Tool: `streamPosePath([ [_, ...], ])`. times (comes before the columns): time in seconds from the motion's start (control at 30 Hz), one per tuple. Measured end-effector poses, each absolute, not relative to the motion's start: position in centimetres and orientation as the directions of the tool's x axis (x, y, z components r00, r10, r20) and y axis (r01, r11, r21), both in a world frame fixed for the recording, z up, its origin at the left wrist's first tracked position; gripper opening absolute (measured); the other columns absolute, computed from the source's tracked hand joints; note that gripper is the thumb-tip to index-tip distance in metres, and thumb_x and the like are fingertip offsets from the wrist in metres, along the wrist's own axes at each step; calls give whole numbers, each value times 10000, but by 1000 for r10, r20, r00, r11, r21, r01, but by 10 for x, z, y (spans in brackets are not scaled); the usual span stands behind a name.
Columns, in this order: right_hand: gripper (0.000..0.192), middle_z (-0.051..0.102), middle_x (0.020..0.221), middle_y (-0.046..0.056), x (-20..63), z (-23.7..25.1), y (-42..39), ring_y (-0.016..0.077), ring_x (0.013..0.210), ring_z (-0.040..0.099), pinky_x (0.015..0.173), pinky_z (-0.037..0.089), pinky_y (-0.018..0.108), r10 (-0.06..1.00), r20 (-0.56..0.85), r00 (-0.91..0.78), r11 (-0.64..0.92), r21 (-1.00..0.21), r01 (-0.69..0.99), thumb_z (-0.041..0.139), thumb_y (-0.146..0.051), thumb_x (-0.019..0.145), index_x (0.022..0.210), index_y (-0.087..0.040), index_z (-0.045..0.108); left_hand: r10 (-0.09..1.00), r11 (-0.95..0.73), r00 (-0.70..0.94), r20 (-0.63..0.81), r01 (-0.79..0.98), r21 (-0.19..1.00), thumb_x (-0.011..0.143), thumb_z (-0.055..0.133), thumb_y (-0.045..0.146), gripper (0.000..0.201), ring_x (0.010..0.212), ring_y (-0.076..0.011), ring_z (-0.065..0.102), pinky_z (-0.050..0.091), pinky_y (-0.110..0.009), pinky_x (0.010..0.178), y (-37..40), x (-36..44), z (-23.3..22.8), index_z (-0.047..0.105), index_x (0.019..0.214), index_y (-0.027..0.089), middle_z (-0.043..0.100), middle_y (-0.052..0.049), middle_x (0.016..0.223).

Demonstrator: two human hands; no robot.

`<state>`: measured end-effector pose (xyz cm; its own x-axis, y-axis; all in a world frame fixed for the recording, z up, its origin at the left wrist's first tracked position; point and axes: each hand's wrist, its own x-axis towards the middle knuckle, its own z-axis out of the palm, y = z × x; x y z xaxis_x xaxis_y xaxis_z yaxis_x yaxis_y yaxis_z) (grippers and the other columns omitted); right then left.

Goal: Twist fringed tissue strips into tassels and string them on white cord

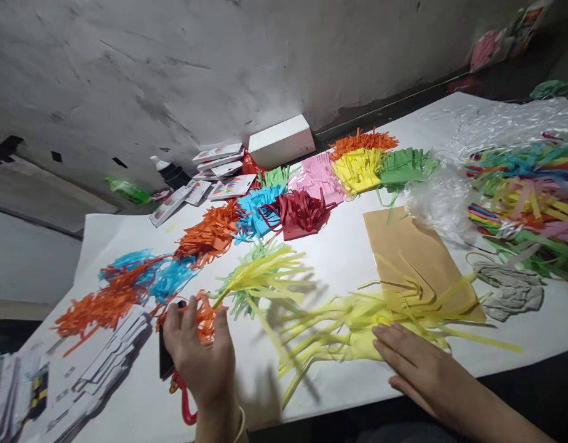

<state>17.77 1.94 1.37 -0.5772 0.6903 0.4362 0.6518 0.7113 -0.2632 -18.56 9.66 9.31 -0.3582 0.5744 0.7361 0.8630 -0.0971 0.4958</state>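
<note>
My left hand [198, 354] is raised over the left part of the table, thumb and fingers apart. A yellow fringed paper tassel [260, 274] has its twisted end beside my left thumb, its strips fanning right over a light green tassel [247, 301]. An orange tassel [205, 320] and a dark phone-like object [166, 357] with a red strap [186, 403] lie behind and beside this hand. My right hand [417, 363] lies flat, fingers stretched, on a yellow fringed paper sheet [364, 341], whose strips spread left and right.
Fringed bundles, such as dark red [304, 212], pink [318, 175] and orange [210, 231], cross the white-covered table [343, 246]. Brown paper [399, 246], grey cloth [512, 289] and clear plastic [443, 197] lie right. A white box [281, 144] stands by the wall; folded papers [99, 375] lie front left.
</note>
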Motion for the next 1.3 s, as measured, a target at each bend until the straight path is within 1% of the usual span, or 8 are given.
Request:
streamPosePath([
  [0.1,419,600,1432,114,165,3,15,267,1327,557,1073,495,429,678,420,-603,718,-205,665,544,-129,946,1360,-132,606,648,-360,4,761,883,302,878,681,151,324,1204,-268,618,507,-445,1039,79,-148,73,657,1198,199,670,-107,1234],
  [0.2,375,576,1465,74,159,-5,16,311,1368,503,1185,285,555,727,424,-540,653,-187,734,590,-316,976,1329,-194,626,672,-737,603,430,598,314,935,600,120,229,1056,-215,665,553,-362,927,55,-88,50,648,1134,221,724,-67,1125],
  [0.27,452,577,1459,110,166,-12,19,366,1333,520,1169,180,662,791,429,-436,544,-169,822,565,-476,984,1340,-202,613,670,-738,695,262,582,342,903,664,150,220,1031,-246,655,551,-401,900,47,-60,39,645,1111,217,727,-72,1171],
  [0.5,405,603,1348,249,234,-1,20,427,1163,614,994,410,626,840,536,90,2,-169,986,503,-390,1021,1264,-97,644,774,-619,622,113,709,339,826,722,99,353,949,-261,633,546,-422,812,51,-54,31,628,1143,221,691,-74,1286],
  [0.7,366,713,1212,108,187,17,12,256,1176,632,1045,458,417,660,620,-423,636,-162,755,475,-29,930,1232,-134,654,738,-649,674,-9,715,260,925,632,148,388,1014,-261,684,542,-442,847,59,-35,34,565,1298,234,612,-88,1437],
  [0.97,314,710,1272,75,160,-1,18,219,1225,613,1061,453,370,709,570,-414,602,-185,777,432,-198,1047,1228,-126,678,956,-157,125,267,982,105,1002,476,204,296,1122,-344,681,595,-435,743,77,-99,24,574,1265,111,613,-246,1349],
  [1.17,352,744,1169,83,168,0,15,225,1119,668,989,503,400,697,580,-422,637,-230,736,404,-30,995,1188,-126,682,715,-689,603,354,694,211,923,650,305,371,1226,-305,592,423,-503,1088,54,-69,29,594,1283,234,676,-98,1310],
  [1.3,268,744,1130,95,166,9,18,216,1077,670,1004,480,383,720,576,-387,641,-337,690,452,-88,1001,1142,-130,676,651,-759,657,381,583,290,978,536,145,160,1050,-189,662,235,-445,1199,49,-42,21,647,1066,220,768,-8,1062],
])
